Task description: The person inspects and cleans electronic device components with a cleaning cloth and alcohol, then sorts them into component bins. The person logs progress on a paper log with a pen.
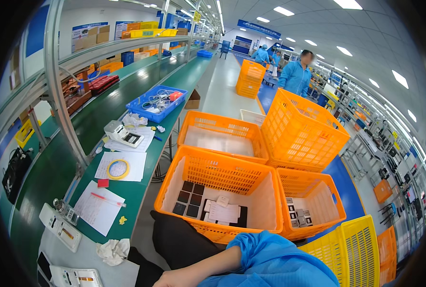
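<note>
Factory hall, long green workbench [141, 191] running up the left side under a shelf frame, pale floor aisle beside it leading off toward stacked orange crates and people in blue coats far back. At the lower edge one forearm in a blue sleeve [275, 263] crosses from the right; its hand [174, 278] lies at the bottom rim on a dark-clad lap, probably the right hand, fingers cut off by the edge, so open or closed cannot be told. The other hand is out of view. Nearest thing ahead: large orange crate [213, 172], its near rim just beyond the knee, holding dark square panels [188, 197] at the left and white cards [222, 210] in the middle. A smaller orange crate [313, 191] touches its right wall, small grey parts inside. Two more crates behind, one tipped on its side. Yellow crate [356, 248] at lower right, close to the sleeve. On the bench edge: tape roll [118, 169] on paper, red pen [105, 198] on a form, crumpled cloth [113, 249]. Narrow gap of floor between bench edge and big crate; open aisle only farther up.
</note>
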### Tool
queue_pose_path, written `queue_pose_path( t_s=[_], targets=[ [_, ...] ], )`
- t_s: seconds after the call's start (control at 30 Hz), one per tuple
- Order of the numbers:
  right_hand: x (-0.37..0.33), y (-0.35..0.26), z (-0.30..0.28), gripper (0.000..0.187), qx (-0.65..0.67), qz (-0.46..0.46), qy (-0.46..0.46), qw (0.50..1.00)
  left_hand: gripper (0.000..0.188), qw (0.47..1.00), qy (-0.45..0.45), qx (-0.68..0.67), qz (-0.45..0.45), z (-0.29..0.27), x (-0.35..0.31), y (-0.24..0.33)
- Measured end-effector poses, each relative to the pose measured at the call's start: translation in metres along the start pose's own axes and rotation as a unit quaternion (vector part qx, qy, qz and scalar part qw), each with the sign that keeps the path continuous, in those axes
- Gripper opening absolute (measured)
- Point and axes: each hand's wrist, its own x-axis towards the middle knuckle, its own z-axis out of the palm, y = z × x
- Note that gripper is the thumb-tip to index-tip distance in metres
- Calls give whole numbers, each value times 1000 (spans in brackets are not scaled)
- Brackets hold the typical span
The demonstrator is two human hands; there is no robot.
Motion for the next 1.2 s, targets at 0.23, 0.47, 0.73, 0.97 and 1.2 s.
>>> queue_pose_path(
  t_s=[0.23,0.47,0.73,0.97,1.2],
  targets=[
    [8,-11,31,41,123,-22,87,988,62,911,284,7,298,32,19,-2],
    [5,-17,20,37,-62,-4,151,987,40,940,302,21,159,36,25,0],
    [6,-31,6,50,-119,105,-69,985,58,971,137,-38,190,19,-29,5],
    [35,-2,2,67,77,28,-9,997,34,671,637,-22,380,-8,-93,-75],
    [45,11,16,60,125,91,21,988,47,509,715,468,101,-62,-112,-123]
  ],
)
